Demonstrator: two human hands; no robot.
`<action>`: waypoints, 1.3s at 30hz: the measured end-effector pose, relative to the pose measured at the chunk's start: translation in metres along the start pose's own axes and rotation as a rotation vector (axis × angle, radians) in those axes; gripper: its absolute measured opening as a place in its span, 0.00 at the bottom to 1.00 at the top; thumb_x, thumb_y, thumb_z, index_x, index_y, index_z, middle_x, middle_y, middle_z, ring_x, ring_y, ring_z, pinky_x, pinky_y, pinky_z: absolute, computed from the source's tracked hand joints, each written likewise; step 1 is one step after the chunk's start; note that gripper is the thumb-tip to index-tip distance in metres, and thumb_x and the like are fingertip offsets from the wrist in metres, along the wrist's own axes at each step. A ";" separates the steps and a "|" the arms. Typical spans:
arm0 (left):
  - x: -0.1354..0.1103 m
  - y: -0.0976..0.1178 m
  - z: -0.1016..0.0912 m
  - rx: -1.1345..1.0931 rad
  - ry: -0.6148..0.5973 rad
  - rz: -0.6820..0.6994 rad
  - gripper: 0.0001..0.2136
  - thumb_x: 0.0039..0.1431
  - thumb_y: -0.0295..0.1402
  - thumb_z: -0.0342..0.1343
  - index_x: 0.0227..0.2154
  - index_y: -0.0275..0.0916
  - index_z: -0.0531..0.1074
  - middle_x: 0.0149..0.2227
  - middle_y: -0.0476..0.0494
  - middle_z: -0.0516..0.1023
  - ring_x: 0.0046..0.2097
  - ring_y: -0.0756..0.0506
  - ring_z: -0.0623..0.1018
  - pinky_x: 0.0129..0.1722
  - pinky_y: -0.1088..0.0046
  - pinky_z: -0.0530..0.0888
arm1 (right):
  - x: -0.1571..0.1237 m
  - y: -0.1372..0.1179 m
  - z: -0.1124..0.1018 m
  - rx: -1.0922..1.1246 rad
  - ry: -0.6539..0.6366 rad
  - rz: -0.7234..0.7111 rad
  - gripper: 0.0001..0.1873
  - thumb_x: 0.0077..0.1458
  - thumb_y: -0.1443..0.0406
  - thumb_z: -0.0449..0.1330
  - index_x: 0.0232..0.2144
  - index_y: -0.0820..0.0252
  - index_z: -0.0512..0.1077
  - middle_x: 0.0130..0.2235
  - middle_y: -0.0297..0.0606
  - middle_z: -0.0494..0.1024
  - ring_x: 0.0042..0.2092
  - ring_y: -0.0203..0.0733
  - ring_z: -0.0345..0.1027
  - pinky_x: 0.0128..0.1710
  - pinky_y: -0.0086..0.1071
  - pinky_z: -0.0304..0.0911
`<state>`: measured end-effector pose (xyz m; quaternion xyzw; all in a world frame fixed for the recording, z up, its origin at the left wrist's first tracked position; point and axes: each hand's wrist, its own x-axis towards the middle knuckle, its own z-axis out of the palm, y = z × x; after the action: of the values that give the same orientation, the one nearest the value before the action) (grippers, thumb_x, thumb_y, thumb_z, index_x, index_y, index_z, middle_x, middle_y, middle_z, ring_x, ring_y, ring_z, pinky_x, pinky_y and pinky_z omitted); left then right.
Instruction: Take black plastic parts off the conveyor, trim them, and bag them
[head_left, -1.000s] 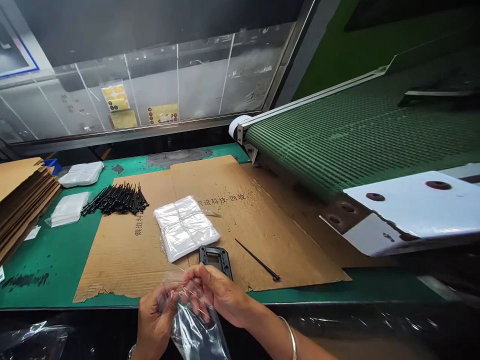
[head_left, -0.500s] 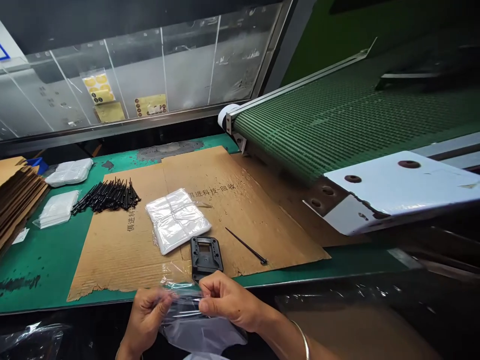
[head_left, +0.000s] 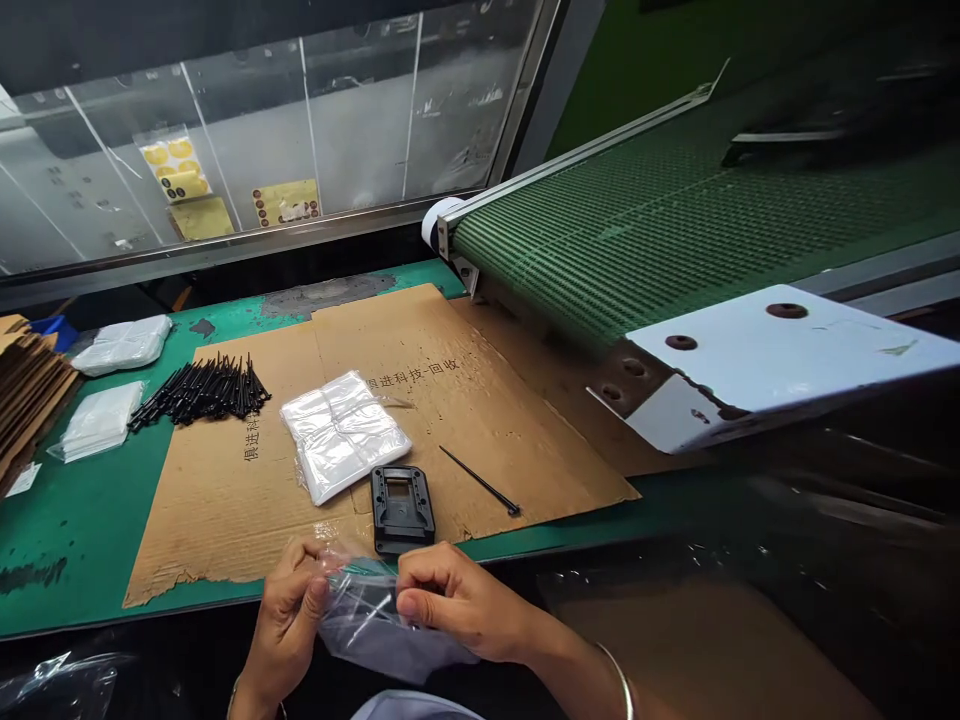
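Between my hands, at the table's front edge, stretches a clear plastic bag (head_left: 365,608). My left hand (head_left: 289,610) pinches its left side, and my right hand (head_left: 450,598) pinches the right side between thumb and bent fingers. Just beyond the bag a black plastic part (head_left: 403,513) with a rectangular opening lies on the cardboard. To its right is a single long black cable tie (head_left: 480,480). Behind the black part rests a tied stack of clear plastic bags (head_left: 343,437).
A heap of black cable ties (head_left: 202,388) lies left on the cardboard sheet (head_left: 217,525). Two more bag stacks, a near one (head_left: 101,420) and a far one (head_left: 122,343), sit by piled brown cardboard (head_left: 30,395). A green conveyor (head_left: 600,230) with a white end cover (head_left: 787,350) rises at right.
The bag's top edge is spread wider between my hands, and my left hand has shifted slightly left. The whole view has shifted a little, moving the table things slightly left in the picture.
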<state>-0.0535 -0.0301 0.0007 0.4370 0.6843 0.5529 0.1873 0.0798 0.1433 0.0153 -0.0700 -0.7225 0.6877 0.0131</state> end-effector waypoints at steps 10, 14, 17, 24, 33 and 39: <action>-0.009 -0.007 0.015 0.002 0.129 -0.036 0.12 0.57 0.37 0.51 0.25 0.38 0.76 0.14 0.53 0.63 0.18 0.53 0.62 0.19 0.77 0.60 | -0.002 0.009 0.007 0.135 0.023 0.099 0.30 0.38 0.42 0.60 0.13 0.61 0.58 0.13 0.24 0.56 0.18 0.25 0.45 0.17 0.23 0.40; -0.007 -0.008 0.019 -0.021 0.118 -0.134 0.14 0.59 0.37 0.48 0.27 0.37 0.76 0.14 0.54 0.61 0.18 0.53 0.60 0.19 0.77 0.60 | -0.005 0.013 0.007 0.324 0.002 0.132 0.29 0.43 0.42 0.57 0.19 0.63 0.63 0.16 0.27 0.62 0.17 0.26 0.51 0.16 0.23 0.46; -0.004 -0.009 0.021 0.099 0.278 -0.136 0.10 0.57 0.36 0.50 0.34 0.38 0.74 0.22 0.50 0.69 0.25 0.49 0.68 0.25 0.75 0.66 | -0.008 0.010 0.007 0.353 -0.023 0.145 0.25 0.42 0.46 0.61 0.21 0.63 0.64 0.17 0.28 0.64 0.19 0.28 0.56 0.18 0.23 0.49; -0.007 0.014 0.032 -0.062 0.120 -0.039 0.08 0.52 0.38 0.56 0.31 0.40 0.71 0.28 0.47 0.70 0.31 0.46 0.69 0.32 0.72 0.67 | -0.005 -0.008 0.020 -0.165 0.240 -0.033 0.19 0.47 0.58 0.60 0.15 0.60 0.58 0.18 0.27 0.58 0.21 0.30 0.50 0.22 0.27 0.46; 0.005 0.016 0.050 -1.085 0.518 -0.631 0.13 0.37 0.32 0.67 0.24 0.38 0.69 0.23 0.53 0.72 0.24 0.54 0.69 0.26 0.80 0.68 | 0.005 0.001 0.016 -0.040 0.435 -0.010 0.21 0.49 0.57 0.57 0.14 0.59 0.54 0.16 0.26 0.56 0.21 0.30 0.48 0.22 0.27 0.44; 0.004 0.011 0.057 -0.886 0.410 -0.490 0.16 0.42 0.30 0.65 0.32 0.40 0.63 0.22 0.55 0.70 0.25 0.53 0.69 0.28 0.80 0.68 | 0.018 0.005 0.013 0.469 0.650 0.045 0.21 0.45 0.50 0.60 0.22 0.57 0.56 0.17 0.25 0.62 0.20 0.31 0.53 0.23 0.25 0.51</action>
<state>-0.0094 0.0064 -0.0068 0.0270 0.4900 0.8024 0.3397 0.0608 0.1323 0.0082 -0.2949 -0.5023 0.7761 0.2417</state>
